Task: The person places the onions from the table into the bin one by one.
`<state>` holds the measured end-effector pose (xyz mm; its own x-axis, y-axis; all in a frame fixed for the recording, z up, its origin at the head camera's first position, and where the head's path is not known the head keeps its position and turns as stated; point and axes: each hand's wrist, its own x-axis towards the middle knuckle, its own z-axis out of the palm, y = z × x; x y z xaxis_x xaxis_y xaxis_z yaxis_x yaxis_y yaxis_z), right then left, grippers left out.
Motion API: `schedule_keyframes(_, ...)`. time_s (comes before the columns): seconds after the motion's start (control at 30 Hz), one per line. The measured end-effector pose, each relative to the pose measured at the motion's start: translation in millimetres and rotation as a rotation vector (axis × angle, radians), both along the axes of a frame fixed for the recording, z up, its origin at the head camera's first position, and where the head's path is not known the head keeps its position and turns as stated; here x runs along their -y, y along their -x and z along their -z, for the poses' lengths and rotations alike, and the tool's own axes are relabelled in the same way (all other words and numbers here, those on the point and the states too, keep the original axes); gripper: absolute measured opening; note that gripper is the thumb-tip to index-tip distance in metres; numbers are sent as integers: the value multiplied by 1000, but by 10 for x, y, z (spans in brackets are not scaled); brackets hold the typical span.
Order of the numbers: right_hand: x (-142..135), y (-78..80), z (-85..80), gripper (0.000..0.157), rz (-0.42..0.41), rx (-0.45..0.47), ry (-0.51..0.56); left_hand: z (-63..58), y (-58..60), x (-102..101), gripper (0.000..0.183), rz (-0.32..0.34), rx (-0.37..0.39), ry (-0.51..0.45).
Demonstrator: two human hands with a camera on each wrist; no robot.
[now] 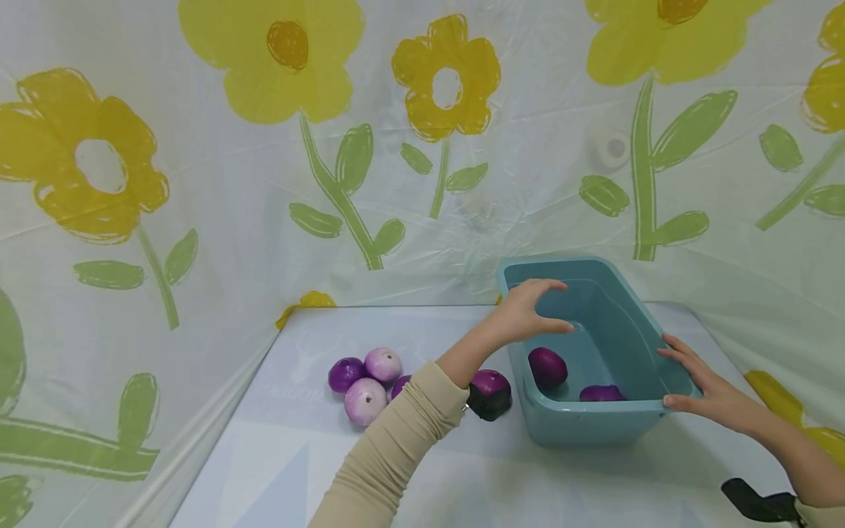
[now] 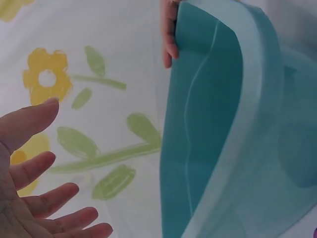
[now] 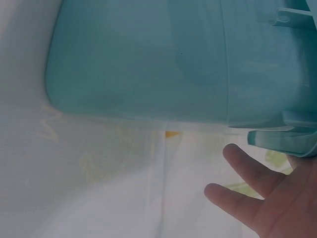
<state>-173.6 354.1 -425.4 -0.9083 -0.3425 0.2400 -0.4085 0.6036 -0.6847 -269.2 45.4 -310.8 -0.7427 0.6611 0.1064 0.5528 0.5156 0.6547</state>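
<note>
My left hand [image 1: 521, 312] hovers over the left side of a blue-green plastic tub [image 1: 594, 425], with thumb and fingers spread apart and nothing between them. In the left wrist view the left hand [image 2: 44, 183] shows its open palm beside the tub's rim [image 2: 257, 74]. At the tub's right front corner my right hand [image 1: 713, 389] rests on the rim, thumb on the front edge and fingertips along the side. Two of its fingers [image 3: 247, 173] stretch out straight in the right wrist view. Inside the tub lie a purple onion [image 1: 548, 368] and another purple one [image 1: 601, 394], partly hidden by the front wall.
Several red onions [image 1: 365, 401] sit grouped on the white table [image 1: 264, 447], left of the tub; my left sleeve covers part of one. Close to the tub's left wall is another purple onion [image 1: 490, 380], overlapped by a black wrist device. A flowered curtain [image 1: 462, 242] hangs behind.
</note>
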Motion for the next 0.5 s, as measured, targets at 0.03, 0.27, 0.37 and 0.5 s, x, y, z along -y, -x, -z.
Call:
schedule_keyframes(0.03, -1, 1, 1, 71, 1, -1, -2, 11, 4, 30, 63, -6, 6, -7)
schedule_keyframes(0.27, -3, 11, 5, 71, 2, -4, -3, 143, 58, 279, 61, -81, 82, -64)
schedule_keyframes(0.37, -2, 12, 7, 71, 0, -4, 0, 246, 100, 389, 59, -120, 92, -81)
schedule_keyframes(0.5, -5, 10, 13, 70, -4, -6, 5, 450, 159, 528, 58, -161, 91, -105)
